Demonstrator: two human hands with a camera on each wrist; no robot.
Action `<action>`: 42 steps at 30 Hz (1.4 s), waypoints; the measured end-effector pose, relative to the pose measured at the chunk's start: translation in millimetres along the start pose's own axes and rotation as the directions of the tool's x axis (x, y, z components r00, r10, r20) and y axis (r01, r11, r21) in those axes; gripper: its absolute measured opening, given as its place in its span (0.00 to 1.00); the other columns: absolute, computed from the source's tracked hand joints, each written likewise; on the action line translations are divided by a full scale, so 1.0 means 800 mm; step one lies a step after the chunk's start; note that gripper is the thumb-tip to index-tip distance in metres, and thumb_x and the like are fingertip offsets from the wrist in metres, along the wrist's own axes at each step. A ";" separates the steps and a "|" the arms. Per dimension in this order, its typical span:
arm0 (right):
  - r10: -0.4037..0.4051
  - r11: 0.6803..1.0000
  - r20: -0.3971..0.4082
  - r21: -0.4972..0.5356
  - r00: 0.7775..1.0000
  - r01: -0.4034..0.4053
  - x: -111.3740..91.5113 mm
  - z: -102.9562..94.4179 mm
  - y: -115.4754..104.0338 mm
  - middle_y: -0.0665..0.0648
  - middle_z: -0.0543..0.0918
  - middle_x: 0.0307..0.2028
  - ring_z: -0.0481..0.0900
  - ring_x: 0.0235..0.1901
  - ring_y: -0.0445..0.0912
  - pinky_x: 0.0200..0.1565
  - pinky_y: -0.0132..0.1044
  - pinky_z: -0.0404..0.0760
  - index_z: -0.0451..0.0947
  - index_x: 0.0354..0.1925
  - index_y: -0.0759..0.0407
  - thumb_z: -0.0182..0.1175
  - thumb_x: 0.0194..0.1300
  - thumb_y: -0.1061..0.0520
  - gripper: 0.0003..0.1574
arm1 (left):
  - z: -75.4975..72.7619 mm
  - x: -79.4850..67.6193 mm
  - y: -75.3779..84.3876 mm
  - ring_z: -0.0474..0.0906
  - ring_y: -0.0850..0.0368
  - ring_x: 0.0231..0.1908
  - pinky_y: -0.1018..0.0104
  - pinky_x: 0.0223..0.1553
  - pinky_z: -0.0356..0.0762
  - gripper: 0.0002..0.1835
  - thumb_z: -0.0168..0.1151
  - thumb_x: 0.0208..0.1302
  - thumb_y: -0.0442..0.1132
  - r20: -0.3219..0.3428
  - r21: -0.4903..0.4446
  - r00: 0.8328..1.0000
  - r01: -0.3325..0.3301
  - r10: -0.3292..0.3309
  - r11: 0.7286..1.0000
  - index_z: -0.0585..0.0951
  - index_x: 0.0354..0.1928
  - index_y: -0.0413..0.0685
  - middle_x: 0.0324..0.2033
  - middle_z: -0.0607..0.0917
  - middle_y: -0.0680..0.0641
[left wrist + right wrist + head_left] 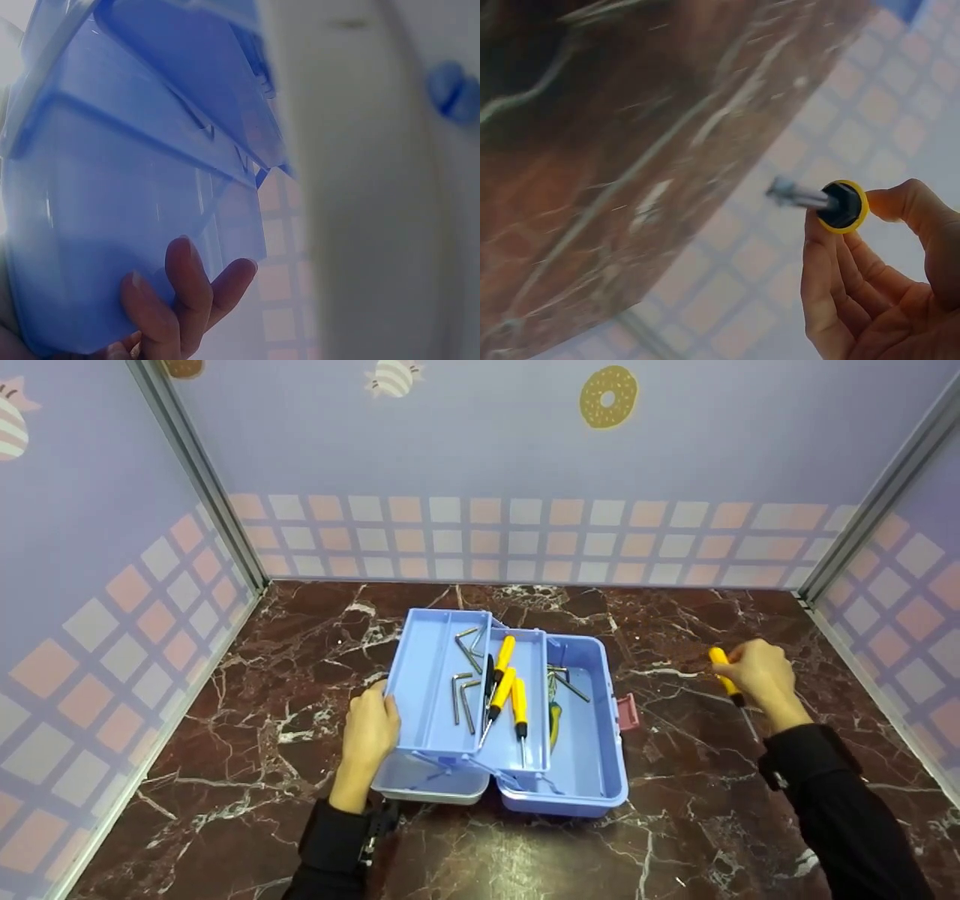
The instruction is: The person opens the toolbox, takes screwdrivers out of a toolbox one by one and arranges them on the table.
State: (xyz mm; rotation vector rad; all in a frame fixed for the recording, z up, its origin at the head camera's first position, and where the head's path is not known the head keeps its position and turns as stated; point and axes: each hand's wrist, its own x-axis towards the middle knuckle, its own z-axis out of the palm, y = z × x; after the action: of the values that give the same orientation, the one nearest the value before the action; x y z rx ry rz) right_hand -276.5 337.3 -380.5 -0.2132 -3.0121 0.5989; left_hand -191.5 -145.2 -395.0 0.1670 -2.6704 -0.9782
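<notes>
Both arms are dressed in long black sleeves of matte, plain-looking cloth: the left sleeve point(326, 847) and the right sleeve point(847, 810) each end at the wrist in a broad, straight-edged black cuff. At the inner side of the left cuff sits a small dark fitting point(370, 844) with bright metallic glints; its exact form is too small to tell. The right cuff carries a similar pale glint near its edge. Beyond the cuffs the hands are bare, and the left fingers point(191, 289) show short, unpainted-looking nails.
</notes>
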 end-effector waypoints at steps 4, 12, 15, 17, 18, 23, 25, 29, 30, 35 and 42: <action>0.067 0.998 0.026 -0.023 0.997 -0.066 0.000 0.003 0.026 0.71 0.77 0.33 0.76 0.26 0.59 0.22 0.43 0.72 0.76 0.38 0.72 0.61 0.51 0.49 0.26 | -0.001 0.001 0.000 0.75 0.33 0.39 0.45 0.37 0.72 0.17 0.46 0.62 0.30 0.003 0.006 1.000 0.001 -0.001 1.000 0.71 0.51 0.27 0.41 0.76 0.27; 0.159 0.983 0.026 -0.100 0.987 -0.155 0.000 0.011 0.062 0.76 0.74 0.32 0.72 0.34 0.70 0.24 0.51 0.71 0.73 0.31 0.70 0.61 0.51 0.50 0.22 | -0.001 0.001 0.001 0.76 0.35 0.37 0.47 0.34 0.74 0.17 0.46 0.62 0.30 0.018 -0.010 1.000 0.003 -0.003 1.000 0.71 0.52 0.28 0.40 0.77 0.29; 0.197 0.974 0.043 -0.121 0.979 -0.190 0.000 0.013 0.072 0.79 0.72 0.34 0.72 0.34 0.71 0.26 0.53 0.71 0.69 0.33 0.75 0.61 0.51 0.49 0.28 | -0.001 0.001 0.000 0.76 0.35 0.38 0.47 0.34 0.74 0.17 0.46 0.62 0.30 0.019 -0.014 1.000 0.004 -0.004 1.000 0.72 0.51 0.30 0.40 0.78 0.29; 0.222 0.969 0.056 -0.129 0.974 -0.213 0.000 0.015 0.078 0.80 0.72 0.34 0.72 0.34 0.71 0.26 0.53 0.71 0.68 0.35 0.80 0.61 0.51 0.49 0.32 | -0.001 0.000 0.000 0.76 0.35 0.38 0.46 0.36 0.73 0.17 0.46 0.62 0.31 0.014 -0.014 1.000 0.003 -0.003 1.000 0.72 0.51 0.30 0.41 0.78 0.29; 0.231 0.966 0.063 -0.132 0.971 -0.222 -0.001 0.016 0.082 0.80 0.72 0.34 0.72 0.34 0.70 0.26 0.52 0.72 0.67 0.35 0.80 0.61 0.52 0.49 0.32 | -0.001 0.000 0.001 0.76 0.35 0.38 0.46 0.36 0.73 0.17 0.46 0.62 0.31 0.013 -0.014 1.000 0.003 -0.002 1.000 0.72 0.51 0.30 0.41 0.78 0.29; 0.279 0.954 0.091 -0.142 0.956 -0.265 -0.002 0.019 0.095 0.82 0.69 0.39 0.70 0.38 0.72 0.30 0.55 0.72 0.64 0.41 0.83 0.61 0.54 0.50 0.36 | -0.002 0.000 0.000 0.76 0.34 0.37 0.45 0.35 0.73 0.15 0.46 0.62 0.31 0.005 -0.015 1.000 -0.011 0.011 1.000 0.74 0.48 0.31 0.39 0.78 0.29; 0.294 0.950 0.100 -0.144 0.951 -0.278 -0.003 0.020 0.100 0.83 0.68 0.41 0.68 0.40 0.73 0.33 0.56 0.71 0.63 0.43 0.83 0.61 0.54 0.50 0.36 | -0.002 0.000 0.000 0.76 0.34 0.37 0.45 0.34 0.73 0.14 0.46 0.61 0.30 0.001 -0.016 1.000 -0.016 0.016 1.000 0.75 0.47 0.31 0.38 0.79 0.30; 0.311 0.945 0.108 -0.144 0.944 -0.295 -0.005 0.023 0.107 0.84 0.67 0.43 0.67 0.41 0.74 0.33 0.57 0.71 0.63 0.43 0.83 0.60 0.54 0.51 0.36 | -0.002 0.000 0.000 0.76 0.34 0.37 0.45 0.34 0.73 0.15 0.46 0.61 0.30 -0.002 -0.015 1.000 -0.014 0.014 1.000 0.75 0.47 0.32 0.38 0.79 0.30; 0.314 0.944 0.111 -0.144 0.943 -0.297 -0.005 0.023 0.108 0.84 0.67 0.42 0.68 0.41 0.73 0.33 0.56 0.71 0.63 0.43 0.83 0.60 0.54 0.51 0.35 | -0.002 0.000 0.000 0.76 0.34 0.37 0.45 0.34 0.73 0.15 0.46 0.61 0.30 -0.003 -0.015 1.000 -0.013 0.013 1.000 0.75 0.47 0.32 0.38 0.79 0.30; 0.316 0.944 0.123 -0.142 0.941 -0.298 -0.009 0.026 0.115 0.83 0.68 0.40 0.69 0.39 0.73 0.31 0.55 0.72 0.65 0.41 0.82 0.60 0.54 0.52 0.33 | -0.001 0.001 0.000 0.76 0.34 0.37 0.44 0.33 0.73 0.15 0.46 0.62 0.31 -0.001 -0.014 1.000 -0.016 0.016 1.000 0.75 0.47 0.31 0.38 0.79 0.30; 0.309 0.946 0.138 -0.142 0.941 -0.290 -0.011 0.028 0.120 0.84 0.66 0.42 0.67 0.41 0.74 0.32 0.56 0.72 0.63 0.43 0.82 0.63 0.50 0.50 0.38 | -0.001 0.001 -0.001 0.77 0.34 0.35 0.46 0.32 0.74 0.16 0.46 0.62 0.30 0.005 -0.019 1.000 -0.019 0.019 1.000 0.73 0.50 0.29 0.38 0.79 0.29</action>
State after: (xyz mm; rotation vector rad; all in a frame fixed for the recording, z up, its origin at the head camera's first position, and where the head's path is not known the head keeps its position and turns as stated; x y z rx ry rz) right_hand -258.3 415.3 -438.2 -0.6740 -3.1985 0.4739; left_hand -191.6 -146.5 -394.6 0.1353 -2.6622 -0.9986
